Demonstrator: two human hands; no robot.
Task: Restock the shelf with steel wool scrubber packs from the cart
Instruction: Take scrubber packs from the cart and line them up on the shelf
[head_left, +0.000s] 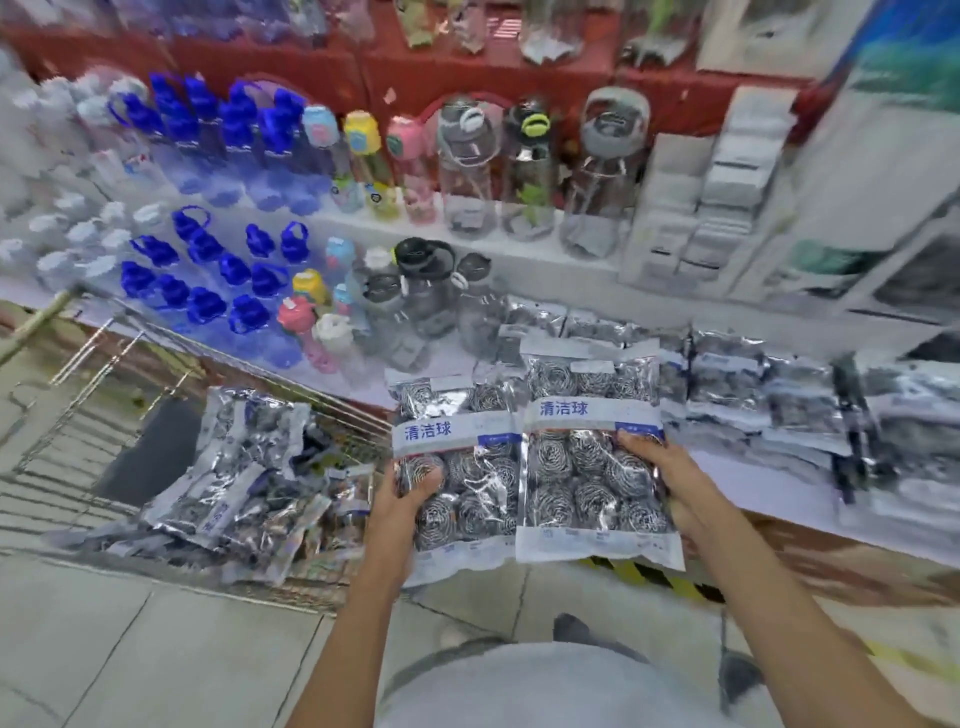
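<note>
I hold two steel wool scrubber packs side by side in front of the shelf's edge. My left hand grips the left pack at its left side, thumb on top. My right hand grips the right pack at its right side. Both packs are clear bags with white-blue labels and several silver scrubber balls inside. More packs lie heaped in the wire cart to my left. A row of the same packs lies on the white shelf to the right.
Blue-capped and clear water bottles crowd the shelf's left part and the tier above. White boxes are stacked at the right. Yellow-black hazard tape marks the shelf base. Tiled floor lies below me.
</note>
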